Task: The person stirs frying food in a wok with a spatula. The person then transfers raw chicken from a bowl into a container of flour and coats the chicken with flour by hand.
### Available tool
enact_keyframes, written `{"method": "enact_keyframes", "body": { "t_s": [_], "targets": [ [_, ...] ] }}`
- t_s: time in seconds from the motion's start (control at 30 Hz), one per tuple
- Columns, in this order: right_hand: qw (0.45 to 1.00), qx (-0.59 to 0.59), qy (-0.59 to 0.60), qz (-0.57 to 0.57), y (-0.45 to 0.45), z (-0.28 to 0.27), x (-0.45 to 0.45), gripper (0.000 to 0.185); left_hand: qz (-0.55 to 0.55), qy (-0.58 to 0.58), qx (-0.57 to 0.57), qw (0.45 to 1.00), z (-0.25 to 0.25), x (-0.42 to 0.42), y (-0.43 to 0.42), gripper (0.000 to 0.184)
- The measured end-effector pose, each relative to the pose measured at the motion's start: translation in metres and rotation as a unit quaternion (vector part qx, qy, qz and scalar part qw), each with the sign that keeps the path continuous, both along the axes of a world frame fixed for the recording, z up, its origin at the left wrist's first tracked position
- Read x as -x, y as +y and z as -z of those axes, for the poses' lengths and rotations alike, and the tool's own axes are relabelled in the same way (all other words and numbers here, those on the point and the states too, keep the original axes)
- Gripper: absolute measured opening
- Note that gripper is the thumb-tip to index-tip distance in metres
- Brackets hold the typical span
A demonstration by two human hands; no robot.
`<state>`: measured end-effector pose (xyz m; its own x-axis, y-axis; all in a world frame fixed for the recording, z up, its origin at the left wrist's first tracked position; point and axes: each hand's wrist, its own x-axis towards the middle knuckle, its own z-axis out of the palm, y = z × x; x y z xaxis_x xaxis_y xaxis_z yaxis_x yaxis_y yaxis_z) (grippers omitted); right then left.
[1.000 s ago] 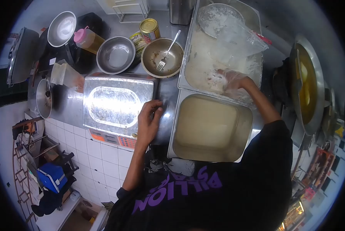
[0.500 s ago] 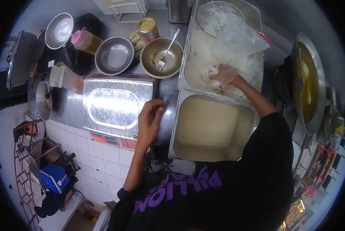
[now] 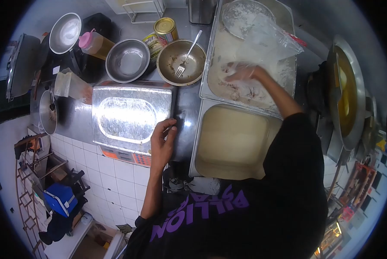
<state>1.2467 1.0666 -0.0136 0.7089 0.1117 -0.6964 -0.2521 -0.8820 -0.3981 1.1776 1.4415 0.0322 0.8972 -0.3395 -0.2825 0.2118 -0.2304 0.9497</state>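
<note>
My left hand (image 3: 162, 134) rests at the right edge of a metal-topped scale (image 3: 129, 93), its fingers loosely curled together and nothing visible in them. Over a steel tray of white flour (image 3: 219, 88), my right hand (image 3: 246, 72) appears to be in a thin clear glove. Motion blurs it, but thumb and fingers look apart and no held item shows. Flour-dusted pieces (image 3: 250, 92) lie in the tray just below that hand. A clear plastic bag (image 3: 267, 41) and a floury round sieve or bowl (image 3: 245, 17) sit at the tray's far end.
Nearer me stands a tray of pale liquid (image 3: 232, 134). At right is a wide pan of oil (image 3: 344, 86) with items floating. Behind the scale are a bowl with a fork (image 3: 165, 69), an empty metal bowl (image 3: 126, 60), a gold-lidded can (image 3: 165, 28) and a pink-capped bottle (image 3: 98, 46).
My right hand has shifted left and slightly up in the flour, uncovering coated pieces below it. My left hand has slid a little toward me along the scale's edge.
</note>
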Motion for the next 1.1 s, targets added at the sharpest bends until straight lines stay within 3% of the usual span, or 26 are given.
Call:
{"method": "enact_keyframes", "body": {
  "t_s": [0.03, 0.13, 0.23, 0.37, 0.43, 0.47, 0.57, 0.6, 0.67, 0.73, 0.87, 0.93, 0.97, 1.07, 1.1],
  "targets": [
    [0.999, 0.007, -0.048, 0.023, 0.009, 0.021, 0.002, 0.081, 0.002, -0.002, 0.0, 1.0, -0.001, 0.0, 0.0, 0.02],
    [0.998, 0.046, -0.031, 0.004, 0.041, 0.039, 0.006, 0.065, 0.003, 0.001, -0.007, 1.0, -0.002, 0.001, 0.003, 0.02],
    [0.998, 0.024, -0.049, 0.026, 0.055, 0.003, 0.022, 0.048, 0.002, 0.015, -0.006, 1.0, 0.0, 0.0, 0.003, 0.02],
    [0.992, -0.015, -0.115, 0.053, 0.03, -0.012, 0.038, 0.044, -0.002, 0.009, -0.002, 1.0, -0.004, -0.002, 0.006, 0.02],
    [0.983, 0.126, -0.103, 0.08, 0.014, -0.011, 0.049, 0.037, -0.008, 0.021, -0.001, 1.0, -0.002, -0.001, 0.007, 0.02],
    [0.984, 0.127, -0.1, 0.079, -0.004, -0.001, 0.057, 0.037, -0.004, 0.016, 0.003, 1.0, 0.001, -0.002, 0.007, 0.02],
    [0.971, 0.064, -0.202, -0.112, -0.038, 0.001, 0.069, 0.05, 0.006, 0.01, 0.006, 1.0, 0.0, -0.003, 0.0, 0.02],
    [0.983, 0.085, -0.151, -0.058, -0.026, -0.038, 0.068, 0.048, 0.015, -0.004, 0.007, 1.0, -0.001, -0.003, -0.004, 0.02],
    [0.989, 0.105, -0.101, -0.003, -0.019, -0.06, 0.068, 0.047, 0.025, -0.02, 0.009, 0.999, -0.009, -0.008, -0.015, 0.02],
    [0.99, 0.065, -0.093, 0.077, -0.02, -0.056, 0.067, 0.041, 0.074, -0.058, 0.029, 0.995, -0.028, -0.021, -0.041, 0.021],
    [0.983, 0.014, -0.179, 0.045, -0.04, -0.018, 0.084, 0.037, 0.169, -0.251, 0.043, 0.952, -0.056, -0.062, -0.121, 0.024],
    [0.974, 0.138, -0.166, -0.06, -0.05, -0.003, 0.091, 0.032, 0.189, -0.298, 0.037, 0.935, -0.055, -0.086, -0.165, 0.035],
    [0.974, 0.141, -0.168, -0.058, -0.053, 0.0, 0.094, 0.032, 0.195, -0.313, 0.032, 0.929, -0.053, -0.097, -0.188, 0.042],
    [0.983, 0.111, -0.148, -0.005, -0.057, 0.003, 0.105, 0.031, 0.137, -0.406, 0.0, 0.904, -0.023, -0.128, -0.257, 0.058],
    [0.985, 0.003, -0.169, 0.042, -0.057, 0.003, 0.108, 0.028, 0.138, -0.408, 0.003, 0.903, -0.012, -0.132, -0.274, 0.058]
  ]
}}
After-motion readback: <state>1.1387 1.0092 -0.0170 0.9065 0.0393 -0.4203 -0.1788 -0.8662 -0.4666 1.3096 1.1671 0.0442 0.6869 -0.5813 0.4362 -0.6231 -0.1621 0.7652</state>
